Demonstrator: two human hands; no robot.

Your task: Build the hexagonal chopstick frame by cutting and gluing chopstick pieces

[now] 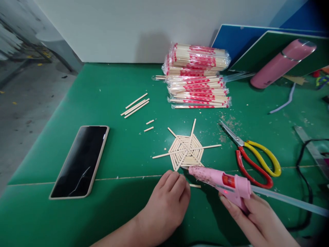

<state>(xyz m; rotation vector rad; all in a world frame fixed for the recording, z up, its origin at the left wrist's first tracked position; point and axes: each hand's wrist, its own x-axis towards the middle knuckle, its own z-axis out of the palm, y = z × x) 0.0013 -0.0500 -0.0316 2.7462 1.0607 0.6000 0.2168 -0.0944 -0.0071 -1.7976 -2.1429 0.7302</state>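
One stick web, one glue gun, two busy hands

Here it is, mid-scene and slightly right: one six-sided stick web (189, 158) flat on the green surface (128, 147), six spoke ends running out from its centre, the rings packed between them. At its near edge sits the nozzle of one pink glue gun (209, 174), though whether it touches the wood I cannot tell. The right hand (259, 216) is wrapped around the gun's handle, and one translucent glue stick (290, 201) trails from the back, off to the right. Now the left hand (171, 202): fingers curled together beside the near spoke, one short stick (195, 186) poking out at its right; whether it grips either is hidden.

Moving outward! Far left of the web, four longer loose sticks (136, 107) and, closer in, two short offcuts (149, 129). To the right, one pair of scissors (241, 142), one handle red, one yellow. Over on the left, one phone (79, 161), screen dark. At the far side, wrapped chopsticks (197, 82) in a heap too overlapped to count, and right of them one pink bottle (280, 67), tilted.
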